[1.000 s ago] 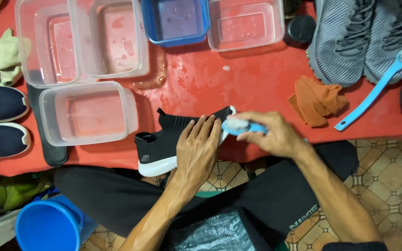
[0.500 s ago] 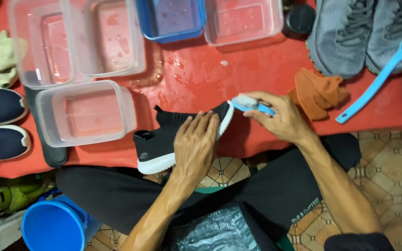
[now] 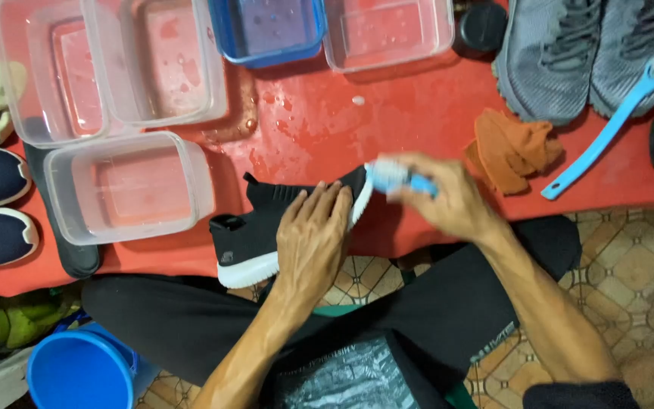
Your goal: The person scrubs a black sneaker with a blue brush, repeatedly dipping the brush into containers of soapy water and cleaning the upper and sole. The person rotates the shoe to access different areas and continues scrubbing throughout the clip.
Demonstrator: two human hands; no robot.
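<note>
Left hand flat on black knit slip-on shoe, pinning it; right hand clenching small blue brush at white toe.

Two bare forearms in view, no sleeves down to the wrists, no watch, no rings, no gloves. Left hand lean, with tendons and knuckles standing out along the back; right hand blurred, fingers hard to make out. Black trousers across both legs, pale lettering printed near the right knee. Dark T-shirt at the bottom edge, with a greyish printed picture and small pale text across the chest. Strip of green showing just above the shirt.
</note>
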